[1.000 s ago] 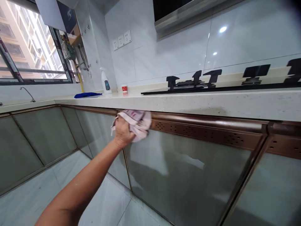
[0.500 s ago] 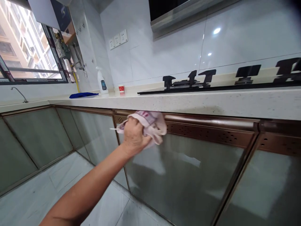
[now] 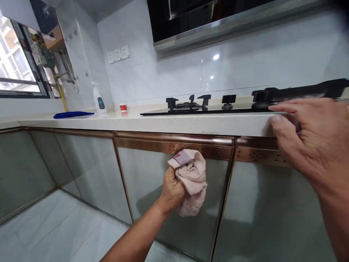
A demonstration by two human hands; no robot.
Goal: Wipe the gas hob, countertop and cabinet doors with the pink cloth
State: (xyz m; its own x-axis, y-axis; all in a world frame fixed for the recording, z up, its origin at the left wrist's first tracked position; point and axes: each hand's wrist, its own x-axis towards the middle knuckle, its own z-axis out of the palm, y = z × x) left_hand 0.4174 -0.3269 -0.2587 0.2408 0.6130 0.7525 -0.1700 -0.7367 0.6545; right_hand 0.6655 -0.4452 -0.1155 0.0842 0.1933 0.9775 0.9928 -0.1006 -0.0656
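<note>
I have two hands in my view now, where half a second ago I had only one. My left hand [image 3: 170,189] is closed around the single pink cloth [image 3: 192,185], its folds bunched over the thumb side and its lower end hanging. Earlier that cloth was spread up against the bronze rail under the worktop [image 3: 191,125]; now it sits lower, in front of the cabinet front [image 3: 152,174], and I cannot tell whether it touches it. My right hand [image 3: 316,142] has come in at the right edge, blurred, thumb and fingers parted, close to the worktop's front edge; contact there is unclear to me.

Next to the hands I count two perforated strips, a left strip [image 3: 139,144] behind and above the cloth and a right strip [image 3: 253,156] partly covered by my right hand.

On the worktop I see one black hob [image 3: 160,113], one red-and-white cup [image 3: 123,108], one white spray bottle [image 3: 99,100] standing upright and one blue cloth [image 3: 72,115] lying flat. My view has swung right, so these now show farther left.

On the wall there are three sockets [image 3: 117,54] in a row, with one range hood [image 3: 191,22] above the hob.
</note>
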